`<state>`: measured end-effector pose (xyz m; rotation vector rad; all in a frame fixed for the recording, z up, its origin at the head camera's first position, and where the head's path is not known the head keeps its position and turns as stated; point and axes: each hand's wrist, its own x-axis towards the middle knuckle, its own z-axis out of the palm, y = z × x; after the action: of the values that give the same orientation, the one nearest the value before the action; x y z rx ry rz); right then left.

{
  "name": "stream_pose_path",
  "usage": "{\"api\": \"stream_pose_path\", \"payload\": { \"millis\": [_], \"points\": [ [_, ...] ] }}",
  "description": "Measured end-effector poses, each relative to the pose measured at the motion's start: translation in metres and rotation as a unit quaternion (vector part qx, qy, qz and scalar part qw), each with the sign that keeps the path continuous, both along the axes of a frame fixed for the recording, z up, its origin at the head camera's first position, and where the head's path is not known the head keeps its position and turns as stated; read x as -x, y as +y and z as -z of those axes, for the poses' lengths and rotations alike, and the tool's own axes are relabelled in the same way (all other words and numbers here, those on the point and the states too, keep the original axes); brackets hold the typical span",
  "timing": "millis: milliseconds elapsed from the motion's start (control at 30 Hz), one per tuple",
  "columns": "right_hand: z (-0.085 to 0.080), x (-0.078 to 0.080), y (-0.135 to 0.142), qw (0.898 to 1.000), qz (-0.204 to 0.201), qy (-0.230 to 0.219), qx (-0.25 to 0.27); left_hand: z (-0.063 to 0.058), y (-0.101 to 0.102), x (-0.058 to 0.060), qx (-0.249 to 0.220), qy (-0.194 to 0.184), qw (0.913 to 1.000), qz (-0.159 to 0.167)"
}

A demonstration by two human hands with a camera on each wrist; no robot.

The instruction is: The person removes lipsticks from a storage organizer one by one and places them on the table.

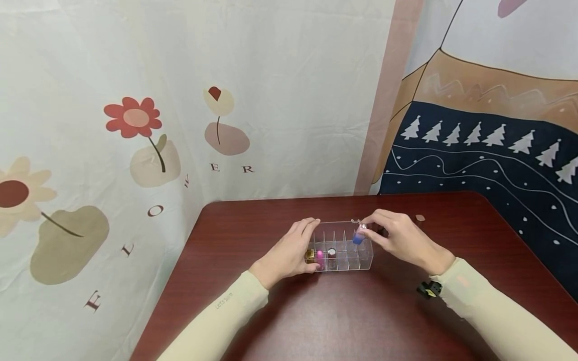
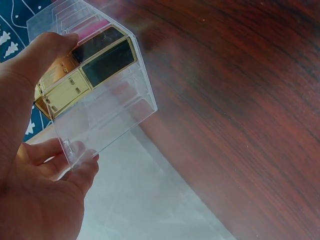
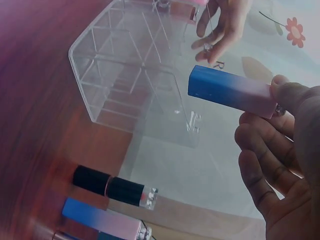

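My left hand [image 1: 289, 252] grips the left end of a clear plastic lipstick organizer [image 1: 366, 260], thumb at the front and fingers behind. Inside, near that hand, stand a gold and black lipstick [image 2: 109, 62], a pink tube [image 1: 320, 257] and a dark tube with a silvery top [image 1: 331, 252]. Between thumb and fingertips, my right hand [image 1: 402, 239] pinches a square lipstick tube [image 3: 227, 90] by its pink end. Its blue end points down over the organizer's right-hand compartments in the head view.
In the right wrist view, a black lipstick tube [image 3: 125, 191] and another blue-and-pink tube [image 3: 102, 220] are beside the organizer. A small pale-topped object [image 1: 420, 218] is farther right on the reddish-brown table [image 1: 244, 235]. Printed cloths [image 1: 293, 100] hang behind the table.
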<state>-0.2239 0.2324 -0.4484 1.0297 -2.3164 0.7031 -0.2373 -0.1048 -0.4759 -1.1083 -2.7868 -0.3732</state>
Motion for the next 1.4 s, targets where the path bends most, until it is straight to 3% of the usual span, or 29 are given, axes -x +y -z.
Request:
{"api": "stream_pose_path", "payload": {
  "millis": [767,1400],
  "points": [
    [-0.011,0.0,0.033,0.999,0.051,-0.004,0.016,0.0,0.0,0.0,-0.003,-0.002,1.0,-0.003],
    [0.009,0.004,0.053,0.993,0.106,-0.059,-0.004,0.001,0.0,0.002,0.003,-0.003,1.0,0.0]
  ]
}}
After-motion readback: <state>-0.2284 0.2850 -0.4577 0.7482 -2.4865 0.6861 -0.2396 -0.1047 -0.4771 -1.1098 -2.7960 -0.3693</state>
